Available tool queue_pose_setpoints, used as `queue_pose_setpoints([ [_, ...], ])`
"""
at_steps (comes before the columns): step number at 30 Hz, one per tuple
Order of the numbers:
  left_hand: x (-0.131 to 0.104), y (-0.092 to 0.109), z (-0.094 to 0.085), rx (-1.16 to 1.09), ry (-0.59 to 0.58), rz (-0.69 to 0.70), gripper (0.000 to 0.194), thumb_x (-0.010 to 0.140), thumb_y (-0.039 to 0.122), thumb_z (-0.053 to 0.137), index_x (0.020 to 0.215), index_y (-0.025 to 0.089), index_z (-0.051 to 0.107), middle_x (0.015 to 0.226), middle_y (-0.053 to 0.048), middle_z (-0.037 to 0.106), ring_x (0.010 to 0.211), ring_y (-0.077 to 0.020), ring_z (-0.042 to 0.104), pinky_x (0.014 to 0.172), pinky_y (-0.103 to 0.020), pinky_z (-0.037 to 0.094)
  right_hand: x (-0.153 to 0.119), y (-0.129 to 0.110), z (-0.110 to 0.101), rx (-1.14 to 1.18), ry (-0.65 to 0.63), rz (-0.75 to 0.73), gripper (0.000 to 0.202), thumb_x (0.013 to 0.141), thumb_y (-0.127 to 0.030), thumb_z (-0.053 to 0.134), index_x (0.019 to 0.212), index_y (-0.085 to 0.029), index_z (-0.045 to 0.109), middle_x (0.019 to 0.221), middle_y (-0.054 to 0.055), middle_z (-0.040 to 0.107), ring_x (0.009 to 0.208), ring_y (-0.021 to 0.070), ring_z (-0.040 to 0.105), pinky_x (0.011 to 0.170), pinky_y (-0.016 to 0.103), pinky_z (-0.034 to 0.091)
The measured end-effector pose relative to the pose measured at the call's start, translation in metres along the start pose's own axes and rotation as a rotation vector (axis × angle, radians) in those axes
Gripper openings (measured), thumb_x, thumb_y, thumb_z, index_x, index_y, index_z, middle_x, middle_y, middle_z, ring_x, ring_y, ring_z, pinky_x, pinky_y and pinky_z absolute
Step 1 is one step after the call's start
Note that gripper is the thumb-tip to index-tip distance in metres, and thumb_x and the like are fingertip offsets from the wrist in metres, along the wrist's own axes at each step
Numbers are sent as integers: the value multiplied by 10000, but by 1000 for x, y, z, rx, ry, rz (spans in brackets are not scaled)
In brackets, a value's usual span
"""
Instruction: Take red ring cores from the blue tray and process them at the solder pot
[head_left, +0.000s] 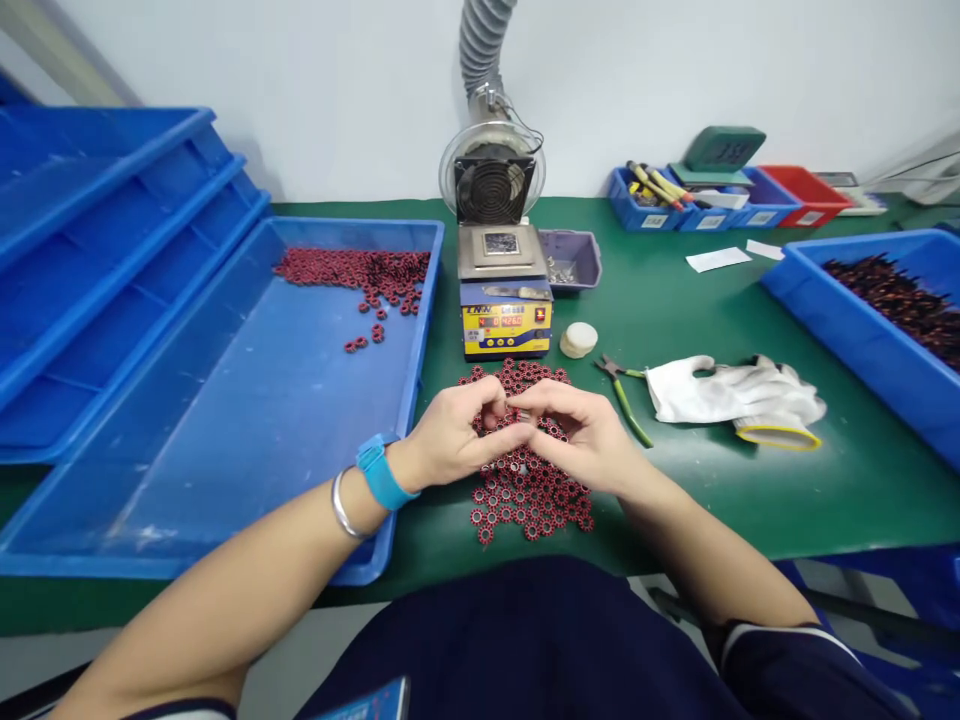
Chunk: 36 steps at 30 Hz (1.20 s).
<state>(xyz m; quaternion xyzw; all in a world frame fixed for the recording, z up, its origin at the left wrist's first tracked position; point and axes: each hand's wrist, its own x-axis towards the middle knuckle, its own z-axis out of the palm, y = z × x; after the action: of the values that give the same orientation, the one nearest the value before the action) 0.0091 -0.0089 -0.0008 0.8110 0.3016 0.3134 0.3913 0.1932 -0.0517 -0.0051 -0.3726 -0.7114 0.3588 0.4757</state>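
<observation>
Many red rings (534, 497) lie beneath the left hand (456, 432) and right hand (589, 438), presumably for easy reach; whether either grip pinches one, I cannot tell.

We see a smooth, glossy green tabletop (675, 310) that throws back the light, and on it a scuffed blue plastic tray (285, 430) and small red rings (532, 503) with a hard, rather matt-looking surface. Near them we find a dull metal top plate (469, 262), pliers (625, 403) with glossy plastic grips, soft cloth gloves (690, 393) and smooth paper strips (718, 260). We also notice a ribbed grey hose (484, 40) and a shiny metal bracelet (341, 503).
</observation>
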Motion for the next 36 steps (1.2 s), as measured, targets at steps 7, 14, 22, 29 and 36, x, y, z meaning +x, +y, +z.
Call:
queue_pose_setpoints([
  [7, 1, 15, -13, -62, -79, -51, 337, 822, 300, 524, 536, 198, 379, 496, 36, 377, 470, -86, 319, 477, -248, 297, -4, 0, -1, 250, -41, 251, 167, 789, -257, 709, 919, -171, 649, 706, -9, 624, 603, 84, 573, 577, 228, 515],
  [14, 7, 11, -55, -454, 76, -333, 408, 708, 402, 666, 462, 211, 402, 395, 28, 361, 381, -90, 318, 385, -238, 252, 2, 5, -13, 377, -19, 378, 232, 715, -331, 790, 870, -180, 707, 701, 0, 673, 593, 83, 610, 556, 213, 527],
  [22, 13, -5, -22, -417, 0, -405, 232, 690, 339, 606, 569, 181, 487, 479, 37, 480, 438, -83, 438, 449, -211, 381, 59, 9, -44, 303, 13, 379, 309, 643, -411, 830, 839, -187, 748, 742, 6, 723, 634, 88, 650, 631, 241, 572],
  [29, 8, -29, -5, -238, -120, -375, 244, 719, 332, 637, 607, 175, 488, 502, 59, 463, 464, -74, 396, 467, -203, 335, 165, 19, -86, -126, 15, 224, 238, 691, -295, 799, 836, -127, 712, 698, 26, 700, 572, 81, 604, 579, 234, 549],
  [36, 7, -41, -3, -203, -100, -380, 239, 728, 357, 651, 648, 172, 524, 553, 39, 522, 506, -96, 455, 502, -224, 385, 246, 56, -95, -670, -7, 66, 157, 654, -171, 797, 662, -130, 645, 594, 20, 635, 645, 156, 646, 750, 368, 589],
])
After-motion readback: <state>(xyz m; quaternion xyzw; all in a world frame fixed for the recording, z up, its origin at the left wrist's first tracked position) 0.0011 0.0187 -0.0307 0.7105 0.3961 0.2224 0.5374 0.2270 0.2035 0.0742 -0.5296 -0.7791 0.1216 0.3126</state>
